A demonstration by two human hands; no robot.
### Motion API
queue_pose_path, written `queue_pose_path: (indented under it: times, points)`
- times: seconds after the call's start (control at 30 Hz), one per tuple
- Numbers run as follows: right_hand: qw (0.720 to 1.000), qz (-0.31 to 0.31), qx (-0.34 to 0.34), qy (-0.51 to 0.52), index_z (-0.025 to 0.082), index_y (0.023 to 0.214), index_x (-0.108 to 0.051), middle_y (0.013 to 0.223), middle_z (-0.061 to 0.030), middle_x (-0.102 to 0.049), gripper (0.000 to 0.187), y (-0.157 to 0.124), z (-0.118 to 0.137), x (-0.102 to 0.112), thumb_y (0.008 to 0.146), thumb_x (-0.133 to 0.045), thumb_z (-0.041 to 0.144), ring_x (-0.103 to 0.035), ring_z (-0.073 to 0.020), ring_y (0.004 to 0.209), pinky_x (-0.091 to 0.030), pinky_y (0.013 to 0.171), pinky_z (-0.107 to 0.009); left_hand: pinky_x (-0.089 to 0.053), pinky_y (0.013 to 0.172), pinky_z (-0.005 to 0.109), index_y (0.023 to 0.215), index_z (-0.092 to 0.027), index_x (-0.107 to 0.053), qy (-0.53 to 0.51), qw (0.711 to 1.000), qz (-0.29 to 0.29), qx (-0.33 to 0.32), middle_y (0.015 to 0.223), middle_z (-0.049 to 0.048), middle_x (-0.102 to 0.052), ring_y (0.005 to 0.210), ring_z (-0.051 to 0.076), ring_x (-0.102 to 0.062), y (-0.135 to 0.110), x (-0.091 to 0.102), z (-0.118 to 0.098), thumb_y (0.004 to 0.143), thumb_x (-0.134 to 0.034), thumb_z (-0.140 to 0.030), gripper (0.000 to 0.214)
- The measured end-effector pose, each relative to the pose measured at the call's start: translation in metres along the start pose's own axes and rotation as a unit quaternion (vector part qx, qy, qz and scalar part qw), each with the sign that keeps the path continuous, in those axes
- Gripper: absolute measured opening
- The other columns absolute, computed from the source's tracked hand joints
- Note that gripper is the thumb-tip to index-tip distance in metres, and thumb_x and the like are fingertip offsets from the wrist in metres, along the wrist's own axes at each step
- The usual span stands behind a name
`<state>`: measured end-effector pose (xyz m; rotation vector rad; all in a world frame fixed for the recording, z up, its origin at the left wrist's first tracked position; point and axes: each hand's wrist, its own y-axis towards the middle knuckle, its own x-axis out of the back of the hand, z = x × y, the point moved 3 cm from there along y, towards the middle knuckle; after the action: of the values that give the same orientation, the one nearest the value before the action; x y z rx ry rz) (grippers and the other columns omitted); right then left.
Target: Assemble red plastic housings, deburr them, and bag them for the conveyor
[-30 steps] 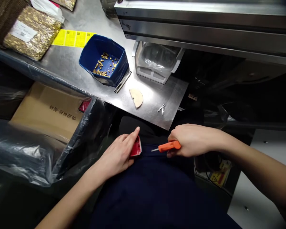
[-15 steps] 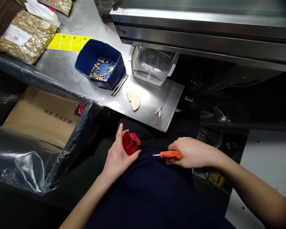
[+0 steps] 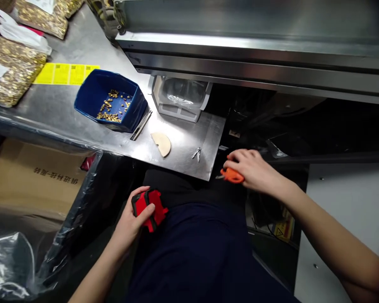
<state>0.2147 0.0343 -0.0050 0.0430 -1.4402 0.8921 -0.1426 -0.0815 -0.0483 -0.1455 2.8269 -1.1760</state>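
Observation:
Over my lap my left hand (image 3: 131,219) is closed around a red-and-black plastic part (image 3: 151,206), its thumb lying across the face. The part looks blocky, with small red tabs along its right side. To the right, my right hand (image 3: 251,168) holds a small orange-handled tool (image 3: 233,176) whose short metal tip points left, apart from the plastic part. Its exact kind is unclear because the fingers cover some of it. Nearest this hand on the metal table (image 3: 183,166) lies a small silver nail clipper (image 3: 197,154).
A blue bin (image 3: 135,105) holds small brass pieces. Beside it are a slim cutter knife (image 3: 141,125), a cream half-disc (image 3: 161,144) and a grey bin (image 3: 179,112). A metal beam (image 3: 240,69) overhangs the table. At left stands a plastic-lined box (image 3: 72,227).
My left hand has moved left and down, turning the red-and-black part so its face shows. My right hand has risen with the orange-handled tool. The view has shifted a little.

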Motion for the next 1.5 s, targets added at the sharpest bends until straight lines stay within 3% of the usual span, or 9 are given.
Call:
queue_pose_path:
  times: [0.2,0.4,0.67,0.87,1.0,1.1,1.17,1.3,1.5]
  points:
    - [0.983,-0.054,-0.134,-0.111,0.021,0.140,-0.055,0.133,-0.0188,-0.055,0.044,0.055,-0.100,-0.062,0.098,-0.044,0.014,-0.055,-0.0297,0.110,-0.044,0.079,-0.034,-0.065,0.089,0.035,0.122,-0.019,-0.062,-0.226,0.969,0.023,0.097,0.114,0.0091,-0.072,0.096,0.023,-0.073,0.003,-0.056,0.006,0.088,-0.082,-0.041,0.045]
    - [0.969,-0.098,-0.207,-0.089,0.015,0.141,-0.052,0.133,-0.0217,-0.054,0.045,0.098,-0.130,-0.098,0.103,-0.030,0.015,-0.060,-0.0313,0.101,-0.047,0.071,-0.037,-0.065,0.090,0.050,0.111,-0.017,-0.060,-0.268,0.952,0.062,0.135,0.105,0.0104,-0.070,0.090,0.025,-0.074,0.008,-0.100,-0.004,0.099,-0.064,-0.051,0.036]
    - [0.946,-0.161,-0.280,0.017,0.018,0.151,-0.041,0.137,-0.0210,-0.050,0.054,0.079,-0.126,-0.119,0.097,-0.044,0.016,-0.064,-0.0302,0.103,-0.051,0.068,-0.034,-0.065,0.085,0.049,0.112,-0.023,-0.053,-0.209,0.971,0.085,0.083,0.112,0.0046,-0.064,0.087,0.023,-0.075,0.015,-0.110,-0.004,0.100,-0.062,-0.049,0.030]
    - [0.896,-0.224,-0.350,0.155,0.017,0.149,-0.041,0.144,-0.0232,-0.044,0.059,0.063,-0.121,-0.109,0.090,-0.048,0.014,-0.065,-0.0333,0.106,-0.054,0.076,-0.041,-0.063,0.087,0.044,0.126,-0.027,-0.049,-0.154,0.981,0.112,0.029,0.124,0.0072,-0.063,0.099,0.026,-0.074,0.021,-0.108,-0.001,0.099,-0.064,-0.053,0.041]
    - [0.841,-0.249,-0.331,0.348,0.012,0.146,-0.043,0.136,-0.0260,-0.053,0.048,0.037,-0.071,-0.102,0.102,-0.038,0.029,-0.064,-0.0320,0.110,-0.055,0.085,-0.047,-0.058,0.094,0.041,0.133,-0.027,-0.046,-0.097,0.987,0.127,-0.025,0.129,0.0100,-0.062,0.108,0.028,-0.071,0.024,-0.102,0.002,0.092,-0.069,-0.060,0.057]
    - [0.819,-0.158,-0.227,0.502,0.014,0.118,-0.067,0.098,-0.0152,-0.072,0.054,0.021,0.003,-0.107,0.101,-0.044,0.061,-0.070,-0.0231,0.081,-0.060,0.071,-0.037,-0.055,0.100,0.039,0.135,-0.027,-0.045,-0.069,0.985,0.141,-0.067,0.135,0.0128,-0.060,0.122,0.031,-0.064,0.022,-0.100,-0.001,0.083,-0.073,-0.069,0.072]
    - [0.767,-0.069,-0.164,0.616,0.015,0.107,-0.072,0.087,-0.0122,-0.074,0.066,0.014,0.054,-0.112,0.099,-0.043,0.073,-0.071,-0.0193,0.071,-0.061,0.065,-0.032,-0.054,0.100,0.037,0.133,-0.025,-0.047,-0.046,0.985,0.140,-0.092,0.137,0.0135,-0.060,0.124,0.031,-0.061,0.021,-0.100,-0.004,0.078,-0.074,-0.074,0.079]
    - [0.475,0.065,-0.138,0.867,0.014,0.111,-0.072,0.094,-0.0118,-0.077,0.058,0.007,0.113,-0.115,0.098,-0.055,0.068,-0.074,-0.0144,0.074,-0.060,0.069,-0.024,-0.057,0.087,0.032,0.130,-0.023,-0.052,-0.012,0.989,0.112,-0.093,0.130,0.0128,-0.063,0.109,0.027,-0.066,0.025,-0.101,-0.010,0.076,-0.073,-0.078,0.080]
    - [0.390,0.107,-0.171,0.898,0.011,0.103,-0.071,0.082,-0.0102,-0.077,0.051,0.008,0.110,-0.117,0.093,-0.067,0.061,-0.072,-0.0117,0.063,-0.056,0.056,-0.016,-0.061,0.076,0.037,0.108,-0.019,-0.056,-0.081,0.989,0.119,0.034,0.100,0.0082,-0.067,0.084,0.022,-0.067,0.043,-0.109,0.000,0.088,-0.065,-0.072,0.058]
